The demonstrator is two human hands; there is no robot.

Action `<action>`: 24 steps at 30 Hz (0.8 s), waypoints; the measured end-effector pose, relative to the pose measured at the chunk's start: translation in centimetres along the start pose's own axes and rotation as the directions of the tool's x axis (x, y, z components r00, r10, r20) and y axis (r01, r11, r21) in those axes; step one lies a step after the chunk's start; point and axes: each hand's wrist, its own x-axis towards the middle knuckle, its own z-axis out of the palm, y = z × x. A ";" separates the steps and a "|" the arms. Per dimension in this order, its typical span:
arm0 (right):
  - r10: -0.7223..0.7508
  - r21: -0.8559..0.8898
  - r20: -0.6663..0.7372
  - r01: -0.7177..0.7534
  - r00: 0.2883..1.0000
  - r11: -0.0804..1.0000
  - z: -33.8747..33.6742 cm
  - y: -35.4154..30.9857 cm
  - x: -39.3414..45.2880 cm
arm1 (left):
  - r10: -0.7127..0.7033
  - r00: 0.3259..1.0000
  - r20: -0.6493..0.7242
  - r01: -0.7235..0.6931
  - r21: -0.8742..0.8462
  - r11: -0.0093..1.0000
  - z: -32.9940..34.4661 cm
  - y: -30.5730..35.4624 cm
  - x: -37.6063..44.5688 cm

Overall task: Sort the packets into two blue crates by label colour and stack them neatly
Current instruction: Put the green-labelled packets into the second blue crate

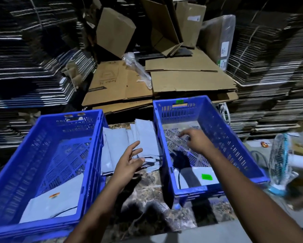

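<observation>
Two blue crates stand on the dark marbled counter (152,192). The left crate (15,172) holds a grey packet with an orange label (54,195) at its near end. The right crate (235,137) holds a grey packet with a green label (206,176) (also at the near end). Between the crates lies a loose pile of grey packets (143,137). The left hand (129,161) is above this pile, fingers spread, holding nothing. The right hand (195,139) reaches inside the right crate with fingers loosely bent downward; it is blurred, and I cannot tell if it pinches something. A small fan (280,160) stands right of the crates.
</observation>
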 end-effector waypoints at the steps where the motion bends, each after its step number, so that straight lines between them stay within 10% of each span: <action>1: -0.048 0.062 -0.112 0.055 0.993 0.997 0.4 -1.8 0.2 | 0.002 1.000 -0.018 -0.002 -0.002 1.000 -0.6 0.1 0.0; 4: -0.168 0.176 -0.312 0.231 0.935 0.957 2.4 -7.3 0.7 | 0.006 0.997 -0.073 -0.006 0.004 1.000 -2.7 0.1 -0.2; 7: -0.201 0.230 -0.220 0.251 0.955 0.940 6.1 -11.5 1.8 | -0.007 0.995 -0.099 0.007 0.000 1.000 -5.2 0.2 -0.8; 11: -0.085 0.121 0.029 0.081 0.996 0.989 12.2 -13.5 3.3 | -0.029 0.991 -0.128 0.024 -0.042 0.999 -7.9 0.2 -1.7; 16: 0.203 -0.099 -0.007 -0.203 0.979 0.974 16.3 -12.4 3.7 | -0.041 0.989 -0.141 0.031 -0.071 0.997 -10.2 -0.4 -2.5; 24: 0.206 -0.157 -0.037 -0.210 0.978 0.965 17.3 -11.1 4.5 | -0.069 0.992 -0.107 0.066 -0.025 0.997 -12.0 -1.7 -2.9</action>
